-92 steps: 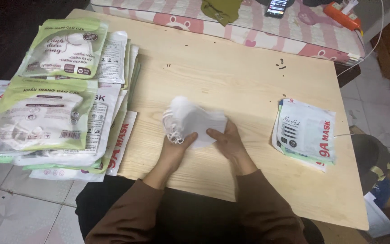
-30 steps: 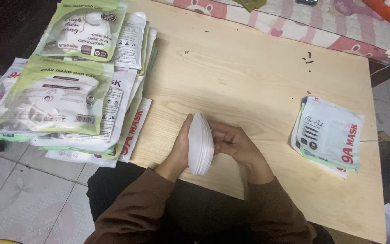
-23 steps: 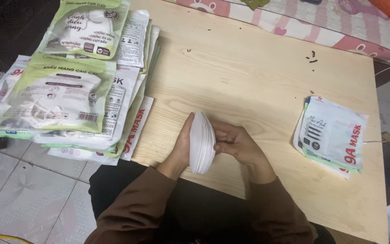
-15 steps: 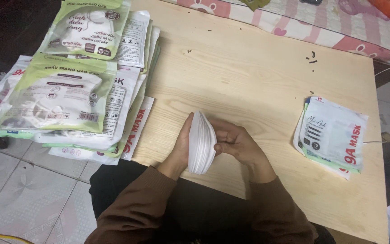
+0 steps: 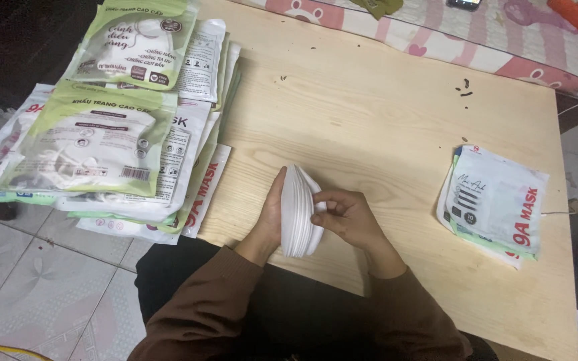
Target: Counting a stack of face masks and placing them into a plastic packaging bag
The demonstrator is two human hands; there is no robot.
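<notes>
stack of white face masks (image 5: pixel 297 212) stands on edge near the front edge of the light wooden table (image 5: pixel 382 127), pressed between both hands. left hand (image 5: pixel 272 217) lies flat against its left side, right hand (image 5: pixel 344 217) pinches the right side with curled fingers. green mask packets (image 5: pixel 95 144) piled at the left, a small pile of white packets (image 5: pixel 496 200) well apart at the right.

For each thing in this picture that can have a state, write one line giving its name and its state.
Stack of white masks: folded, held on edge between both hands.
Left hand: flat against the stack's left side.
Right hand: fingers pressing the stack's right side.
Pile of mask packets: overlapping at the table's left edge, some overhanging it.
Small packet stack: lying flat on the right.
Wooden table: bare in the middle.
</notes>
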